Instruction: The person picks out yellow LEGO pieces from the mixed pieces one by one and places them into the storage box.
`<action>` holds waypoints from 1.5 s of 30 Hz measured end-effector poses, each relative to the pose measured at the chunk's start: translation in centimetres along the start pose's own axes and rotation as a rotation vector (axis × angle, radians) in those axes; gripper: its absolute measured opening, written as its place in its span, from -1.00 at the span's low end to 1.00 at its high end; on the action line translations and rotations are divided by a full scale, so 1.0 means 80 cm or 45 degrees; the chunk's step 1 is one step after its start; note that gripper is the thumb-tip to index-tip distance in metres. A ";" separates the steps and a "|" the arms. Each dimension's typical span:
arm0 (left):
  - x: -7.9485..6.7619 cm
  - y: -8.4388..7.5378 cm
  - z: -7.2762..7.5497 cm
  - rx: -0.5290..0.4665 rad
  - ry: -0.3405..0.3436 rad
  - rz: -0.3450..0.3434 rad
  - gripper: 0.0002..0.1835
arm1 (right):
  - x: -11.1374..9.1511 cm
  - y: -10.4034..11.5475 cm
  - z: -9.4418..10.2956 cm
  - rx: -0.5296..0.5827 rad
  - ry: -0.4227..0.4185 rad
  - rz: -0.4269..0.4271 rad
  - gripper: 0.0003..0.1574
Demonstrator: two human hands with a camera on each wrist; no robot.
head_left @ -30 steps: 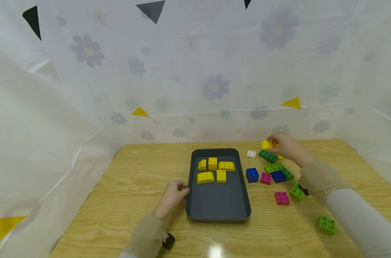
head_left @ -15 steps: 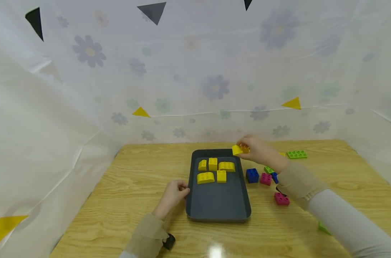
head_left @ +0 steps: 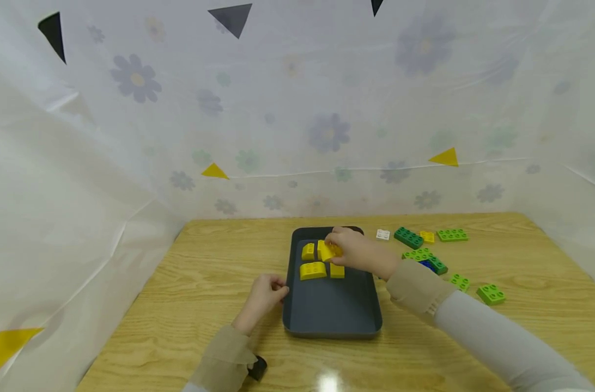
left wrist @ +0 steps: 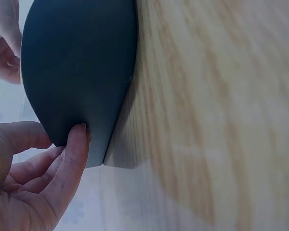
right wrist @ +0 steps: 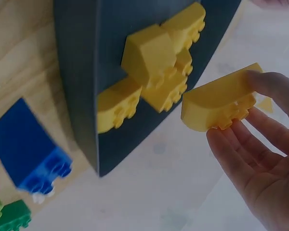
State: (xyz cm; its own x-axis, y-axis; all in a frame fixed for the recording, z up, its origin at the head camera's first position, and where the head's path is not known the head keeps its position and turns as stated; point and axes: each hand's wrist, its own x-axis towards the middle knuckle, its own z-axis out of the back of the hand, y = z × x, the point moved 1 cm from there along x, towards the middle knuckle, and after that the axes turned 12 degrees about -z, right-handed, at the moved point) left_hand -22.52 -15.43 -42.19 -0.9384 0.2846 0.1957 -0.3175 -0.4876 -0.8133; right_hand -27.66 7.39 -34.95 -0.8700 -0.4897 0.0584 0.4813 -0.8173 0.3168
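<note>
My right hand [head_left: 358, 250] pinches a yellow toy brick [right wrist: 214, 103] with a curved underside, between thumb and fingers, over the back part of a dark grey tray [head_left: 334, 310]. In the right wrist view the brick is apart from the several yellow bricks [right wrist: 149, 55] in the tray. In the head view it overlaps them, and the hand hides part of the group. My left hand [head_left: 265, 296] holds the tray's left side; the left wrist view shows thumb and fingers pinching the tray wall [left wrist: 82, 67].
Right of the tray lie loose bricks: a white one [head_left: 383, 234], a dark green one [head_left: 408, 237], a small yellow one [head_left: 427, 237] and several light green ones [head_left: 452, 235]. A blue brick [right wrist: 31, 144] stands beside the tray. A flowered sheet [head_left: 297, 120] hangs behind the table.
My right hand has carried the yellow brick from the pile at the right, leftward over the tray. Two light green bricks by the right sleeve sit farther back. My left hand has stayed still.
</note>
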 end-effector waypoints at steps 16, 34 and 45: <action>0.001 0.002 0.000 -0.006 -0.008 0.005 -0.91 | 0.017 0.047 -0.051 -0.110 0.175 0.060 -0.60; 0.001 0.005 -0.001 -0.017 -0.015 -0.012 -0.93 | 0.022 0.072 -0.077 -0.298 0.309 0.055 -0.79; 0.001 0.005 0.000 -0.014 -0.017 -0.008 -0.92 | 0.018 0.077 -0.080 -0.304 0.317 0.044 -0.79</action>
State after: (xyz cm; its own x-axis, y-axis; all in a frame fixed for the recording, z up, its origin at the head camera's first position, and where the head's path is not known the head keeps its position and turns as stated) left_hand -22.71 -15.66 -42.50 -0.9381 0.2767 0.2083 -0.3222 -0.4766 -0.8179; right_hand -25.25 -0.27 -38.97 -0.8140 -0.5533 -0.1767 0.5470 -0.8326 0.0869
